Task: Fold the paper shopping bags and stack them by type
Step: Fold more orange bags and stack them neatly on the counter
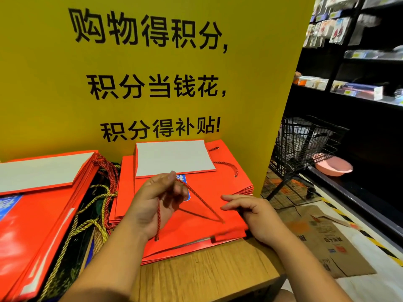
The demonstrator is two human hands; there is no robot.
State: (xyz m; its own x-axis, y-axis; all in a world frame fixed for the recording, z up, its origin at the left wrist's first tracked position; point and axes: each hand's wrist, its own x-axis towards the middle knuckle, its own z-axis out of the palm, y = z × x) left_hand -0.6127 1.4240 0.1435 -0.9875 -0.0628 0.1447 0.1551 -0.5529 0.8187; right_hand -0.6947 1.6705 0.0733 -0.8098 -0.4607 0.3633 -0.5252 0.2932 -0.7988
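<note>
Two bare forearms reach in from the bottom edge over the wooden table (207,271). At far left a stack of flattened red paper bags (37,225) lies on the table, with a white card (43,171) on its far end and a blue printed patch at its left edge. Just right of it, between the two stacks, sits a tangle of gold and red cords (96,205).

The left grip (152,201) hovers over the middle stack (128,192) of red bags, fingers curled round a red cord handle (196,192), which it pinches near the thumb tip and lifts off the paper. One strand drops down across the palm to a hole in the near edge of the top bag (196,227); the other slants right and down to a second hole in the same bag. This top bag lies flat, roughly square with the stack beneath it. A second white card (174,158) rests on the far part of the stack, against the yellow sign (152,88) with black characters.

The right grip (259,216) is wide, its fingers stretched leftward and resting on the top bag near its right edge.

Further right, beyond the table, flattened brown cardboard (327,238) lies on the floor, a black wire basket (305,144) stands beside a pink basin (333,166), and dark shelves (359,62) carry packaged goods.
</note>
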